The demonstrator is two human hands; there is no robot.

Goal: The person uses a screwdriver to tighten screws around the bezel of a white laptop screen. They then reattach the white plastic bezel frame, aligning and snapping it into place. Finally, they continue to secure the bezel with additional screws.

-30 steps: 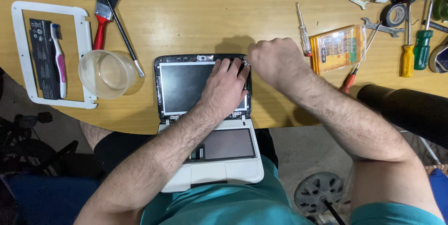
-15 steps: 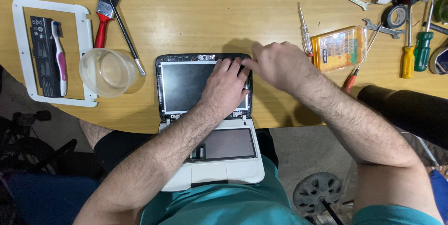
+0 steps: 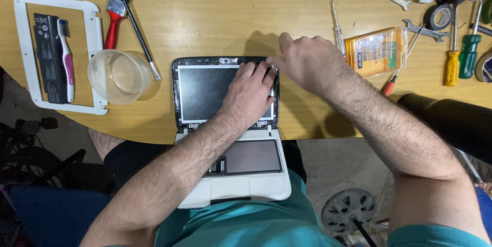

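A small white laptop lies opened flat. Its bare dark screen panel (image 3: 205,90) rests on the wooden table (image 3: 215,16), and the base (image 3: 246,175) sits on my lap. My left hand (image 3: 251,96) lies flat on the right part of the screen, holding nothing. My right hand (image 3: 307,62) hovers at the screen's top right corner with its fingertips bunched against the edge and its thumb raised. The back of that hand hides what the fingers pinch.
Left of the laptop are a clear plastic cup (image 3: 118,75), a red-handled brush (image 3: 117,14), a thin black rod (image 3: 134,24) and a white bezel frame (image 3: 25,52) around a black battery and a toothbrush. Right: an orange bit case (image 3: 374,49), screwdrivers, wrenches, tape.
My right hand has shifted slightly at the screen's top right corner and its thumb now sticks up. My left hand stays flat on the screen.
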